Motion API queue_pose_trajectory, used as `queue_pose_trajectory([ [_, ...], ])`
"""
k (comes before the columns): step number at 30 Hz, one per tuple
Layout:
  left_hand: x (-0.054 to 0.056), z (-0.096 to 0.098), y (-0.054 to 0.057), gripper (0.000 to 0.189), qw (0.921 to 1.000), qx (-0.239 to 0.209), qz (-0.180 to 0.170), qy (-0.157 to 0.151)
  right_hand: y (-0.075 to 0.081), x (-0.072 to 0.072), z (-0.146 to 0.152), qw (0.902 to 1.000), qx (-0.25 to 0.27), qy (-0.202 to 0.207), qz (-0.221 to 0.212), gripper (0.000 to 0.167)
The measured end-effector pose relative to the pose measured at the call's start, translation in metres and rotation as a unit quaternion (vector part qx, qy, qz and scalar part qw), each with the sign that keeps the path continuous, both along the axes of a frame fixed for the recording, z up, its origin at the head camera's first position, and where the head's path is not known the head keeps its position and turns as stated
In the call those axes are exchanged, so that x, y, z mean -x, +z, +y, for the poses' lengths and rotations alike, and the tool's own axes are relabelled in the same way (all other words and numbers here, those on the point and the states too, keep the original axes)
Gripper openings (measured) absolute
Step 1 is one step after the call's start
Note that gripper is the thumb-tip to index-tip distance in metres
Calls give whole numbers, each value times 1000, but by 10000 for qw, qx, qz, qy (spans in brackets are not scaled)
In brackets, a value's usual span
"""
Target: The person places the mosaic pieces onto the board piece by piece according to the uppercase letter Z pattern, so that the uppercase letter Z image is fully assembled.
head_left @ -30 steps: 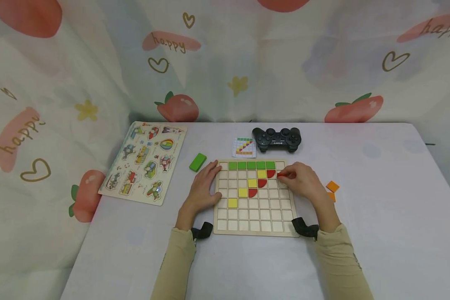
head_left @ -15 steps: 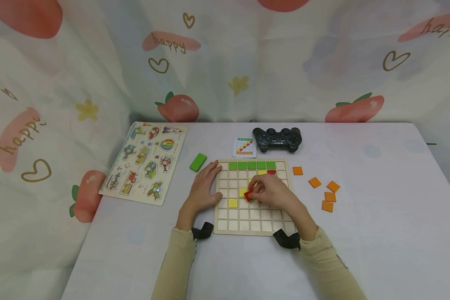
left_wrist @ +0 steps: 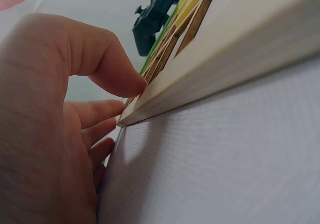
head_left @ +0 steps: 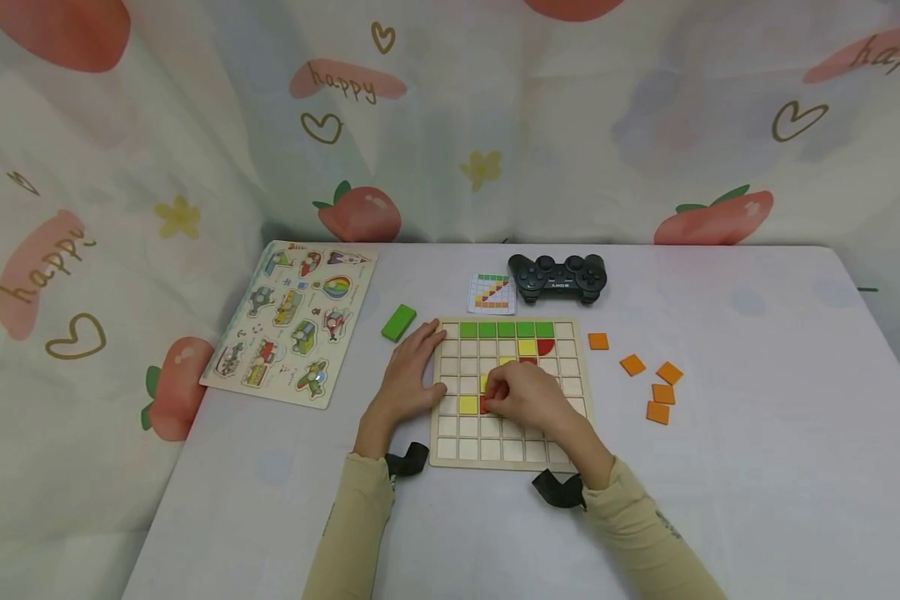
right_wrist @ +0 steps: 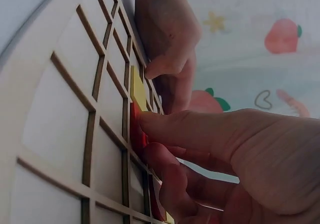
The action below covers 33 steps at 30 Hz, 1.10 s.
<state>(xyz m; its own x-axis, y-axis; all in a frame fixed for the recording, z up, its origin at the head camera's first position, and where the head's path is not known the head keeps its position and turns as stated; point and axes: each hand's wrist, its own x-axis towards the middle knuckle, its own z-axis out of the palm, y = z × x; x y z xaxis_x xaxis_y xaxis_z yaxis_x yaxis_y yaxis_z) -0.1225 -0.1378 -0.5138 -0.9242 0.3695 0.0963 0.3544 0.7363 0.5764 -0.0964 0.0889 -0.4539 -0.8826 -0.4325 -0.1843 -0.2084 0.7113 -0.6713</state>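
A wooden grid board (head_left: 507, 465) lies flat, with green tiles (head_left: 487, 330) along its top row and yellow and rounded red pieces in a diagonal below. My right hand (head_left: 528, 404) is low over the middle of the board. Its thumb and fingers pinch a red piece (right_wrist: 136, 131) in the cell beside the lowest yellow tile (head_left: 468, 405); much of the piece is covered by the fingers. At the board's left edge rests my left hand (head_left: 407, 375), thumb and fingertips touching the rim, fingers relaxed.
Several orange tiles (head_left: 663, 393) lie right of the board. Behind it are a pattern card (head_left: 492, 294) and a black game controller (head_left: 558, 278). A green block (head_left: 398, 322) and a picture puzzle board (head_left: 288, 325) lie to the left.
My right hand has carried the red piece from the board's upper right edge down and left to beside the lowest yellow tile. More orange tiles show now. The left hand stays put.
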Motion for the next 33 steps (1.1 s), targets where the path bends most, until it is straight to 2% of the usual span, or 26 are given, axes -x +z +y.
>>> queue_pose_trajectory([
  [3,0,1,0,85,10000,-19,6,-2,1,2,5,9999,-4,-82,96,11],
  [6,0,1,1,85,10000,-14,-5,-7,4,9,22,9988,64,-383,292,10],
  [10,0,2,1,85,10000,-20,-3,-20,5,22,59,9929,76,-988,661,18],
  [13,0,1,1,86,10000,-35,-22,-16,0,30,91,9855,-185,-1425,903,25],
  [16,-1,0,1,85,10000,-12,-39,-5,-5,33,118,9811,-421,-1652,915,29],
  [22,-1,-1,1,84,10000,-13,-36,20,-9,33,136,9820,-322,-1696,760,26],
  [29,-1,0,2,84,10000,-6,-68,36,-6,33,134,9807,-327,-1710,894,27],
  [33,0,1,1,85,10000,17,-87,44,-3,33,123,9853,-162,-1501,795,30],
])
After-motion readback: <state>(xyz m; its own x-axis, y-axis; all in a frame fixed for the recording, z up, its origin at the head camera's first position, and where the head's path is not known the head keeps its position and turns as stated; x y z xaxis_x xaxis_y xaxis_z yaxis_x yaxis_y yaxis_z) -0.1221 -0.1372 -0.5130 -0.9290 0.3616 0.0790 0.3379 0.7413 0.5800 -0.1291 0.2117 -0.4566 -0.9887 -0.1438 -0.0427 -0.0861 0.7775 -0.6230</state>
